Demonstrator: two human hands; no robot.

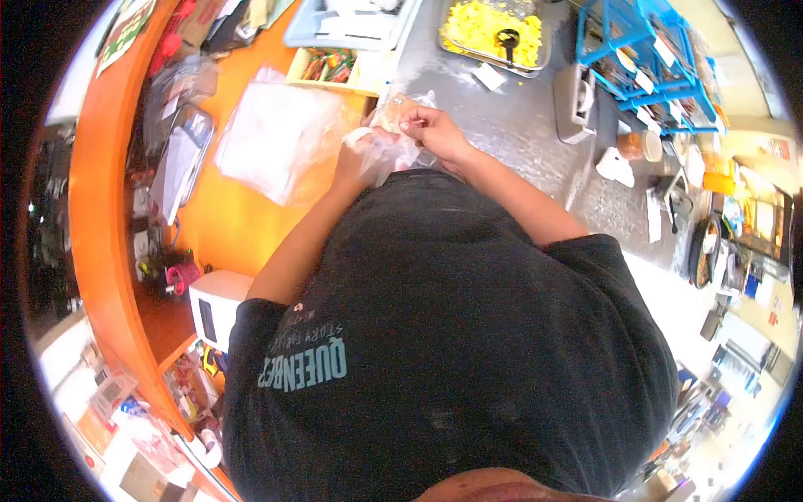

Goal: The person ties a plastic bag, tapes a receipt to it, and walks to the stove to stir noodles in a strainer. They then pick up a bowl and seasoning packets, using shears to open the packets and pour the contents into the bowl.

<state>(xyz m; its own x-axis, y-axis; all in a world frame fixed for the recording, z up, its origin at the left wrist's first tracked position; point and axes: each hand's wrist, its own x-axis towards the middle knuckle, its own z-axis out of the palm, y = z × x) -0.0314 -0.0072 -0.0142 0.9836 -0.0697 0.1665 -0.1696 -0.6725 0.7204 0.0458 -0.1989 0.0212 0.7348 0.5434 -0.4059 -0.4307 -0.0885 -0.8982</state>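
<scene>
A crinkled clear plastic bag is between my two hands, close in front of my body at the edge of the steel counter. My left hand is closed on the bag's left side, its fingers partly hidden by the film. From the right, my right hand pinches the upper part of the bag between thumb and fingers. Something pale shows through the film, but I cannot make out what it is. A flat stack of clear plastic bags lies on the orange counter, left of my left hand.
A metal tray of yellow chopped food with a black spoon stands on the steel counter. Beside it are a grey box and blue racks. A yellow container of small packets sits beyond my left hand.
</scene>
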